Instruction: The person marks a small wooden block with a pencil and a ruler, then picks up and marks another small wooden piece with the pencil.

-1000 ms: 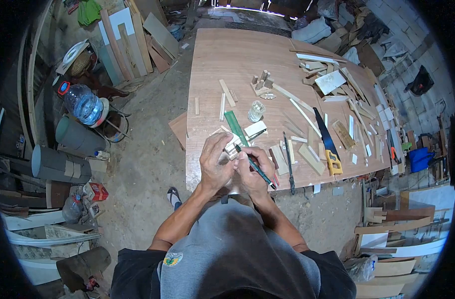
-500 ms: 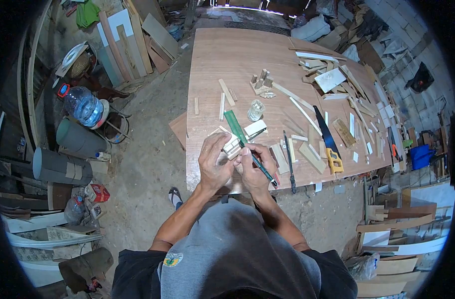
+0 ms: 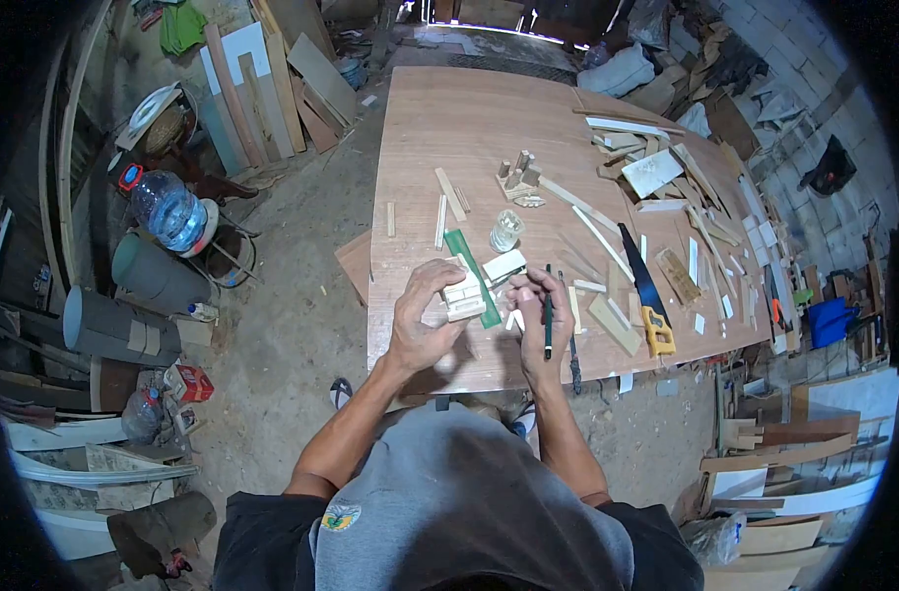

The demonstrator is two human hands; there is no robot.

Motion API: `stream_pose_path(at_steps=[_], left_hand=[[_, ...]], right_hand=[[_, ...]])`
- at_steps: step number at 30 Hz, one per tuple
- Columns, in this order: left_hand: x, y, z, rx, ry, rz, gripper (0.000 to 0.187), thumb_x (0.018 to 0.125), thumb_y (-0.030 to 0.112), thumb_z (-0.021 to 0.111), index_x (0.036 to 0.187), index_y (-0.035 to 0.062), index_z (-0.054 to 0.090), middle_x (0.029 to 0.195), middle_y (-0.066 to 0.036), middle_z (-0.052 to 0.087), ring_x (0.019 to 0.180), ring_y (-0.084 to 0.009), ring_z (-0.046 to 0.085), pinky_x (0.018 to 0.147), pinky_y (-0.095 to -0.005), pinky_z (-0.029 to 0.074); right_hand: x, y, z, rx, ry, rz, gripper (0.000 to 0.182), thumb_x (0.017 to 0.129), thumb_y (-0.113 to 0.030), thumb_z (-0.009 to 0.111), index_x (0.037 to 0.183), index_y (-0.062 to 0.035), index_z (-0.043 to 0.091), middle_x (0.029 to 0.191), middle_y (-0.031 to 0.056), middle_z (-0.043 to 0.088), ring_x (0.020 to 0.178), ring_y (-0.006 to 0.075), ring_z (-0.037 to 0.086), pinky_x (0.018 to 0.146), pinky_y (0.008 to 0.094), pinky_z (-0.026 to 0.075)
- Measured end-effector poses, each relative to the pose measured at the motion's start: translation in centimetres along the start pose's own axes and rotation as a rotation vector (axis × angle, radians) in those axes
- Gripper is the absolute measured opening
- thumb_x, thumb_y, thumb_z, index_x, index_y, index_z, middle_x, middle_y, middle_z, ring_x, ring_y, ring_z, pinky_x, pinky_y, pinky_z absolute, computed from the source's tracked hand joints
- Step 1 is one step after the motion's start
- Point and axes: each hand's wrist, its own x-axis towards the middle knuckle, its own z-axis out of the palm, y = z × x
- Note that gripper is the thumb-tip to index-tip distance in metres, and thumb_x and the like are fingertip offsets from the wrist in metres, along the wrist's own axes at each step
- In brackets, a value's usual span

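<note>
My left hand is closed around a small block built of pale wood strips, held just above the table. My right hand is a little to the right, with a dark green pencil pointing away from me between its fingers. A flat green strip like a ruler lies behind the block, partly covered by it. Near my right fingertips is a white-topped rectangular piece. A clear jar stands beyond it.
On the wooden table are a yellow-handled handsaw, a small wooden stand with pegs, loose wood strips and a scrap pile at the right. A water bottle stands on a stool at the left.
My right hand has moved right, away from the block, and the pencil now points upward in view. The block is tilted more toward me, and the green strip is no longer against my right fingers.
</note>
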Motion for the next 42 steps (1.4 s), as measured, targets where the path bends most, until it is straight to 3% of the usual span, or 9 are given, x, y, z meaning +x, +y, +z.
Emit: stream_pose_path(at_steps=[4, 11, 13, 17, 25, 32, 35, 38, 42], left_hand=[[0.5, -0.3, -0.2, -0.368, -0.126, -0.129, 0.053, 0.069, -0.006, 0.081, 0.118, 0.0029, 0.064, 0.126, -0.014, 0.061, 0.125, -0.0280, 0.056, 0.104, -0.0393, 0.047], [1.3, -0.3, -0.7, -0.860, -0.337, -0.304, 0.062, 0.063, -0.003, 0.088, 0.119, 0.0057, 0.063, 0.135, -0.013, 0.054, 0.129, -0.0239, 0.052, 0.110, -0.0379, 0.044], [1.7, -0.1, -0.9, -0.897, -0.356, -0.290, 0.062, 0.064, -0.005, 0.086, 0.120, 0.0060, 0.062, 0.136, -0.012, 0.053, 0.130, -0.0235, 0.052, 0.110, -0.0384, 0.044], [1.7, 0.1, -0.8, -1.096, -0.378, -0.375, 0.062, 0.065, -0.008, 0.083, 0.121, 0.0063, 0.061, 0.138, -0.012, 0.052, 0.130, -0.0232, 0.052, 0.112, -0.0394, 0.043], [2.2, -0.3, -1.3, -0.926, -0.341, -0.345, 0.063, 0.067, -0.009, 0.081, 0.125, 0.0063, 0.063, 0.138, -0.011, 0.052, 0.129, -0.0227, 0.053, 0.112, -0.0384, 0.043], [2.4, 1.7, -2.1, -0.493, -0.245, -0.229, 0.058, 0.072, -0.008, 0.081, 0.126, 0.0014, 0.062, 0.132, -0.013, 0.057, 0.123, -0.0229, 0.057, 0.104, -0.0362, 0.049], [2.5, 2.2, -2.3, -0.437, -0.235, -0.248, 0.057, 0.073, -0.009, 0.079, 0.127, 0.0016, 0.062, 0.130, -0.012, 0.059, 0.121, -0.0219, 0.058, 0.101, -0.0345, 0.051], [2.3, 1.8, -2.5, -0.419, -0.204, -0.243, 0.053, 0.076, -0.005, 0.078, 0.126, 0.0031, 0.063, 0.129, -0.011, 0.059, 0.122, -0.0216, 0.059, 0.100, -0.0334, 0.052], [1.9, 2.1, -2.8, -0.443, -0.204, -0.302, 0.051, 0.077, -0.005, 0.077, 0.126, 0.0029, 0.063, 0.130, -0.011, 0.060, 0.122, -0.0210, 0.058, 0.100, -0.0332, 0.052]], right_hand=[[0.2, 0.0, -0.4, 0.145, -0.164, 0.127, 0.070, 0.091, -0.023, 0.070, 0.146, 0.0033, 0.037, 0.138, 0.0205, 0.052, 0.123, 0.0266, 0.054, 0.104, 0.0394, 0.045], [1.4, -0.5, -0.8, 0.438, -0.195, 0.334, 0.072, 0.089, -0.026, 0.071, 0.147, 0.0017, 0.038, 0.140, 0.0164, 0.053, 0.122, 0.0187, 0.054, 0.095, 0.0308, 0.046], [1.6, 0.1, -1.5, 0.606, -0.353, 0.442, 0.071, 0.089, -0.025, 0.071, 0.147, 0.0013, 0.038, 0.139, 0.0145, 0.054, 0.121, 0.0152, 0.055, 0.089, 0.0264, 0.045], [0.9, -0.7, -0.9, 0.688, -0.404, 0.425, 0.064, 0.088, -0.019, 0.074, 0.141, 0.0023, 0.045, 0.133, 0.0144, 0.057, 0.120, 0.0188, 0.057, 0.096, 0.0294, 0.049], [1.3, -1.1, -0.6, 0.640, -0.299, 0.395, 0.054, 0.090, -0.013, 0.071, 0.137, -0.0001, 0.048, 0.125, 0.0134, 0.061, 0.114, 0.0211, 0.062, 0.095, 0.0375, 0.055], [1.6, -2.2, -0.4, 0.567, -0.226, 0.396, 0.054, 0.088, -0.009, 0.074, 0.135, 0.0001, 0.049, 0.122, 0.0130, 0.061, 0.110, 0.0181, 0.062, 0.088, 0.0305, 0.055], [1.9, -2.4, -0.4, 0.368, -0.258, 0.279, 0.052, 0.095, -0.020, 0.068, 0.139, 0.0003, 0.048, 0.120, 0.0132, 0.062, 0.107, 0.0162, 0.062, 0.085, 0.0288, 0.054], [2.9, -2.1, -1.4, -0.036, -0.096, -0.021, 0.057, 0.107, -0.041, 0.043, 0.144, 0.0027, 0.047, 0.111, 0.0137, 0.064, 0.097, 0.0134, 0.060, 0.083, 0.0277, 0.050], [3.4, -4.7, -2.6, 0.299, -0.097, 0.063, 0.047, 0.108, -0.028, 0.044, 0.136, 0.0080, 0.053, 0.106, 0.0129, 0.066, 0.086, 0.0128, 0.061, 0.077, 0.0258, 0.049]])
